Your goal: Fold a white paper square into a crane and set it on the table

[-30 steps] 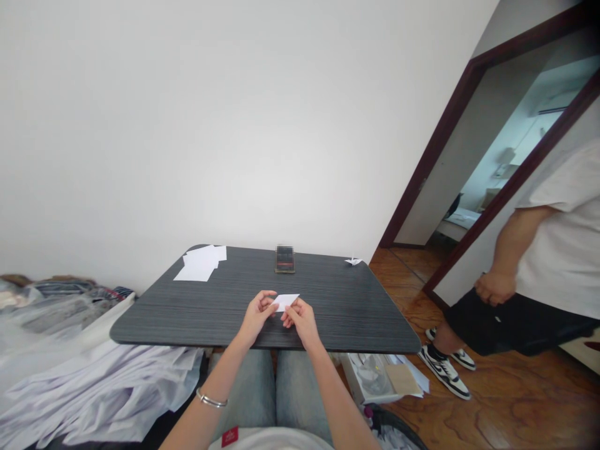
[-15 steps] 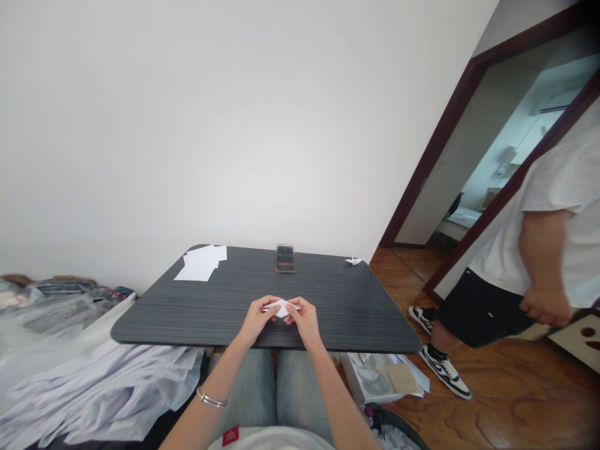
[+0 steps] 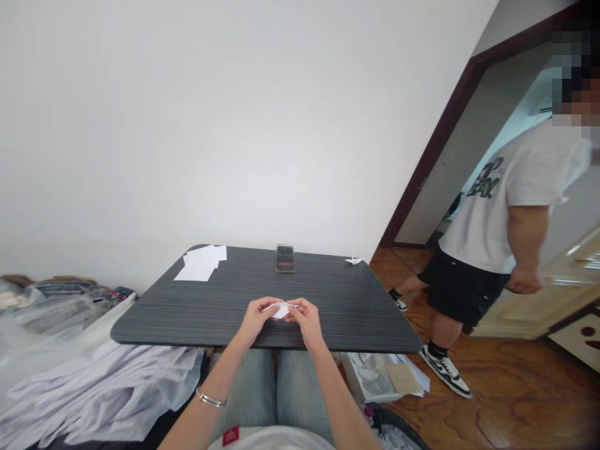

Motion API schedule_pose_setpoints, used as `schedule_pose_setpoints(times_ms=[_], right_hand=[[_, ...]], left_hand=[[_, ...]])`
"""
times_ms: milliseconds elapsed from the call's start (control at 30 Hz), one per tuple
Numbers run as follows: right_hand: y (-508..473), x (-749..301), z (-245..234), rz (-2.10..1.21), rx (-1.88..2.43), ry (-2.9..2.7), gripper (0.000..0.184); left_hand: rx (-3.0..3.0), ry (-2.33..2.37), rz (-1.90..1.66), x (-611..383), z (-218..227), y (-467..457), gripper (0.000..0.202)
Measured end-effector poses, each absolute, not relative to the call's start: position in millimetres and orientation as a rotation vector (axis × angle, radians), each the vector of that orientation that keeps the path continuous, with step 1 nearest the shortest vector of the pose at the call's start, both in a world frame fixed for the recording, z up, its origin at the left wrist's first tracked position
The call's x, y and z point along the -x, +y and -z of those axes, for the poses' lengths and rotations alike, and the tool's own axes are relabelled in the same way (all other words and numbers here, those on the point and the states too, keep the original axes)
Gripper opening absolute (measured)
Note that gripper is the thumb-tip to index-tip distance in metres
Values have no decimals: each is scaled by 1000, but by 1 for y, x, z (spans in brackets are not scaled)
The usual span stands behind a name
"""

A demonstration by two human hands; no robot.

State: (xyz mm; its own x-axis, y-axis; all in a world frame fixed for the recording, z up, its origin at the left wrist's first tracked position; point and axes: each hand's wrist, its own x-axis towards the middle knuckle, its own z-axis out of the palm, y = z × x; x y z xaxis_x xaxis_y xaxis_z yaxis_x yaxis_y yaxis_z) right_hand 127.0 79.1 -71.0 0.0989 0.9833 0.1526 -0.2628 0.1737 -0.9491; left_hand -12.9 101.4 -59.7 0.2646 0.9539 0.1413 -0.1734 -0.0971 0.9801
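Note:
A small folded piece of white paper (image 3: 282, 310) is held between my two hands above the front part of the dark table (image 3: 253, 281). My left hand (image 3: 257, 315) pinches its left side with thumb and fingers. On the opposite side, my right hand (image 3: 304, 315) grips it the same way, thumb on top. The fingers partly hide the paper's edges. Loose white sheets (image 3: 199, 262) overlap at the table's back left corner. A folded paper crane (image 3: 353, 261) sits at the back right.
A phone (image 3: 285, 259) stands at the table's back middle, by the wall. Left lie white garments (image 3: 107, 394) and plastic-wrapped clothes (image 3: 56, 312). A box (image 3: 368, 378) of papers is on the floor below the right edge. Another person (image 3: 506, 206) walks near the doorway.
The paper has tilted slightly in my fingers, while both hands stay in almost the same place. The other person has stepped and shifted, now showing more of the back.

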Motion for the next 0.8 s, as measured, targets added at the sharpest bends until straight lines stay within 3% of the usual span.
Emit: schedule_pose_setpoints(times_ms=[367, 800], right_hand=[[66, -134, 61, -1198, 935, -1064, 22], [18, -144, -2, -1320, 833, -1115, 18]], left_hand=[[-1429, 783, -1033, 16, 49, 96, 22], [-1362, 722, -999, 16, -12, 56, 15]])
